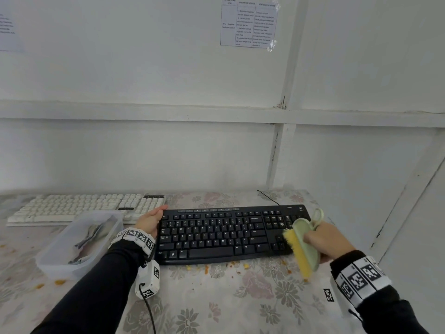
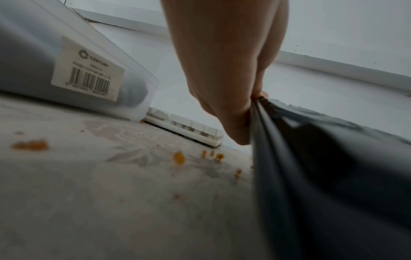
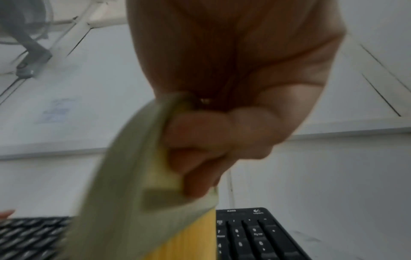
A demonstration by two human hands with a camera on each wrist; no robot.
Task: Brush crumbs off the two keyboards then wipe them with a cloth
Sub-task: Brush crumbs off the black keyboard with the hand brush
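container: clear plastic tub (image 1: 79, 239) on the tablecloth, a barcode label (image 2: 87, 78) on its side
contents: crumpled grey material inside the container, kind unclear
tablecloth: pale floral fabric (image 1: 252, 297) spread under the container
wall: white panelled boards (image 1: 168, 92) rising behind the container
notice: printed sheet (image 1: 248, 24) taped high on the wall, up and to the right of the container
second sheet: paper (image 1: 8, 30) at the wall's left edge, above the container

Printed text on the wall sheet (image 1: 249, 22) is too small to read. Contents of the plastic container (image 1: 79, 242) are indistinct. Motion blur obscures the brush (image 3: 124, 184). The white keyboard (image 2: 186, 128) is mostly hidden.
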